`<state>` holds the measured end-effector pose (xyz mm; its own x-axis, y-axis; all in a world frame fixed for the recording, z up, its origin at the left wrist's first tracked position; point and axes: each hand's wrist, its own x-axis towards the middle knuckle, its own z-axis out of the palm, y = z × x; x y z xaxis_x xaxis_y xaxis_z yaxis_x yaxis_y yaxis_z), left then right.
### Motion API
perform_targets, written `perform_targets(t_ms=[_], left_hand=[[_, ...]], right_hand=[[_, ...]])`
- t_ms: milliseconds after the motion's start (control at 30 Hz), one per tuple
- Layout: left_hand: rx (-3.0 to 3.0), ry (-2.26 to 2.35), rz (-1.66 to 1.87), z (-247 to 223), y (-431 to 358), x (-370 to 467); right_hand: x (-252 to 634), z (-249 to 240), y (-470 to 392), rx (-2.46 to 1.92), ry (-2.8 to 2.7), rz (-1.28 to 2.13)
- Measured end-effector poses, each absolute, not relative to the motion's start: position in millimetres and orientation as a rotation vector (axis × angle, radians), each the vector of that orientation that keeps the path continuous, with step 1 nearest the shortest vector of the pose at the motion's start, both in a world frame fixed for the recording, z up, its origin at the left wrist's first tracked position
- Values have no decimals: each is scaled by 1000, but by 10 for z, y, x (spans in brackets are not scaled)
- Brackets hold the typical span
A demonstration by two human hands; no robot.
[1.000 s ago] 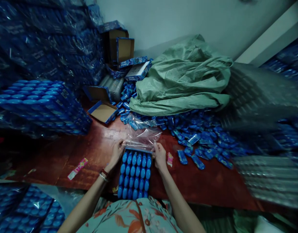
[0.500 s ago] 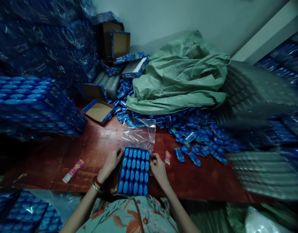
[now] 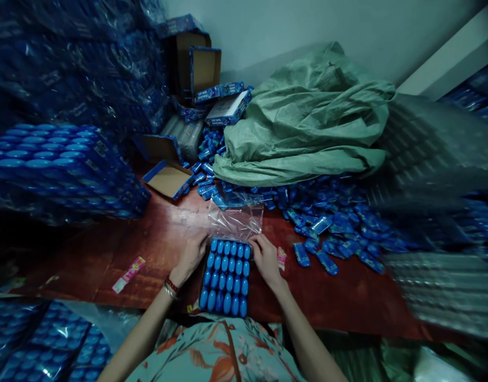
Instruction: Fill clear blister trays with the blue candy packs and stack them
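In front of my body lies a tray of glossy blue oval pieces (image 3: 225, 280) set in rows. A clear plastic bag (image 3: 236, 218) stretches flat beyond it, its near edge meeting the tray's far edge. My left hand (image 3: 190, 257) is at the far left corner of the tray, fingers bent and closed on the bag's edge, their tips partly hidden. At the far right corner my right hand (image 3: 266, 260) pinches the bag's other side between thumb and fingers.
Loose blue packets (image 3: 339, 233) lie heaped beneath a green sack (image 3: 307, 122). Stacked blue trays (image 3: 69, 164) rise at left, near an open cardboard box (image 3: 168, 179). Clear plastic trays (image 3: 446, 286) stand at right. A pink wrapper strip (image 3: 128, 275) rests on the red table (image 3: 164, 228).
Both hands have moved slightly forward along the tray's sides to its far corners. The whole view has shifted a little, with the scene now further right.
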<state>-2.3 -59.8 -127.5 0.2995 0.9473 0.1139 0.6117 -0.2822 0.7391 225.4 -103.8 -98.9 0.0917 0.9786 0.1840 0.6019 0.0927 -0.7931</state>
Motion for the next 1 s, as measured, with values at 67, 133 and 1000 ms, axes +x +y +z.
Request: perform_targets(t_ms=[67,133,1000], left_hand=[[2052,1433,732,-1260,-754,-82],[2186,1467,723,-1257,-944,-151],[2169,917,231,-205,-1433,-492]], right_hand=[[2222,-951,-1220,-1508,-1655,536],[2195,-949,-1447,-1419,-1734,463],[2139,-113,-1698,-1338,-1620,1306]])
